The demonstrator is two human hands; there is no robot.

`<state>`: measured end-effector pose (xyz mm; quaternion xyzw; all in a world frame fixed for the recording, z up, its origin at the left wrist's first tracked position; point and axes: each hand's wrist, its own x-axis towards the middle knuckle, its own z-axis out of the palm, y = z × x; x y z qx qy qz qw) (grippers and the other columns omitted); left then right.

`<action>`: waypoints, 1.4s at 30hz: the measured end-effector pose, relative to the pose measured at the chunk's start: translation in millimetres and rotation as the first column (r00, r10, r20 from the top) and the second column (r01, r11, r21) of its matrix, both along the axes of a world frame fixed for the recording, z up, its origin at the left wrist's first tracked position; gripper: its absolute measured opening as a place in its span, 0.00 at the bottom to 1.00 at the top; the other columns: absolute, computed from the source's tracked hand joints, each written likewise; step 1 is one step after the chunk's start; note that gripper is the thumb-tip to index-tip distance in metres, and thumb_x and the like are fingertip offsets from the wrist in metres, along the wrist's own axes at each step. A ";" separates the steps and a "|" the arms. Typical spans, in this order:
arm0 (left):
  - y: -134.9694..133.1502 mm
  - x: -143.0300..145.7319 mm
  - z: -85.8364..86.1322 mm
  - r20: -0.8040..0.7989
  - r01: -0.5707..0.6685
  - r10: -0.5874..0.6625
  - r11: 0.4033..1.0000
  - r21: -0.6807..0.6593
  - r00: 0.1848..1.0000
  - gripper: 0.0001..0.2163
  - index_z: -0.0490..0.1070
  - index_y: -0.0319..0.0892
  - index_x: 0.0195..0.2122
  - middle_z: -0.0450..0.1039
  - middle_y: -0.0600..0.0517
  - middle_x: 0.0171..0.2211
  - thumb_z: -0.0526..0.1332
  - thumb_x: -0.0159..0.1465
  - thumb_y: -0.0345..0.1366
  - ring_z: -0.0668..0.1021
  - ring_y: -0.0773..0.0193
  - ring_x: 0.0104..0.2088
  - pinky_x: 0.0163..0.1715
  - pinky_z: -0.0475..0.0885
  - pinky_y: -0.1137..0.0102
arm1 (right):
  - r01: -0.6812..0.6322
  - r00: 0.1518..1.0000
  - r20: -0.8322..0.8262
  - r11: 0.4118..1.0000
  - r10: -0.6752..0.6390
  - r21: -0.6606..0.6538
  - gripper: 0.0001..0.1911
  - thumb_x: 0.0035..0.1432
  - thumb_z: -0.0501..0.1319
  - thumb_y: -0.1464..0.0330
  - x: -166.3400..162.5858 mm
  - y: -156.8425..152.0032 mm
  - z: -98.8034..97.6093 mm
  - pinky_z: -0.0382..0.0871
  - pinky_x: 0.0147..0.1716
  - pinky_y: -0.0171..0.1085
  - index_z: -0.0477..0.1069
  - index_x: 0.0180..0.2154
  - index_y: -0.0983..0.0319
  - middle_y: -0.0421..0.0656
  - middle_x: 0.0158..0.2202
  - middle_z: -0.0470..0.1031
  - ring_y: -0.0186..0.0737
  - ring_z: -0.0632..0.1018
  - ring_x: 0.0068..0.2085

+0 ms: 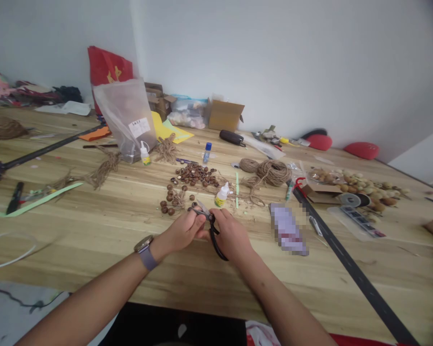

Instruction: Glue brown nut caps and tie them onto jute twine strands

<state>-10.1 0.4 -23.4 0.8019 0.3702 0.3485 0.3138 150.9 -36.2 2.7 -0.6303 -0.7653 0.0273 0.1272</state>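
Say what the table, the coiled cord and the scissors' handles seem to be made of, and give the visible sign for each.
Table: wood, apparently a light, smooth finish; pale planks with grain streaks show.
Coiled cord: probably jute or hemp twine; brown, rough and fuzzy, with frayed strands nearby.
Scissors, held in the right hand: handles look like black plastic, smooth, thin loops; blades seem grey metal, though small and partly hidden.
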 end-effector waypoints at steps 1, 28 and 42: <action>-0.1 -0.6 0.7 0.002 0.005 -0.005 1.000 0.008 1.000 0.15 0.58 0.45 0.28 0.67 0.51 0.26 0.43 0.68 0.45 0.71 0.60 0.30 0.34 0.68 0.64 | -0.003 1.000 0.001 1.000 0.003 -0.007 0.17 0.59 0.60 0.56 0.6 0.1 0.1 0.64 0.30 0.34 0.68 0.45 0.59 0.46 0.42 0.75 0.43 0.79 0.39; 0.2 -0.1 3.0 -0.025 -0.018 0.018 1.000 -0.023 1.000 0.16 0.56 0.46 0.26 0.64 0.52 0.23 0.41 0.68 0.45 0.69 0.60 0.26 0.30 0.65 0.65 | 0.020 1.000 -0.001 0.999 -0.020 0.043 0.19 0.58 0.61 0.54 -1.6 -1.2 -1.4 0.65 0.29 0.34 0.69 0.45 0.59 0.46 0.41 0.75 0.44 0.79 0.38; -1.8 -3.9 7.5 0.009 0.014 -0.015 1.000 0.016 1.000 0.19 0.54 0.46 0.23 0.61 0.54 0.21 0.40 0.69 0.48 0.66 0.64 0.25 0.27 0.62 0.68 | -0.029 0.998 -0.058 0.999 0.032 0.041 0.11 0.61 0.59 0.60 0.1 0.8 -7.0 0.62 0.29 0.33 0.70 0.38 0.62 0.47 0.34 0.77 0.41 0.78 0.34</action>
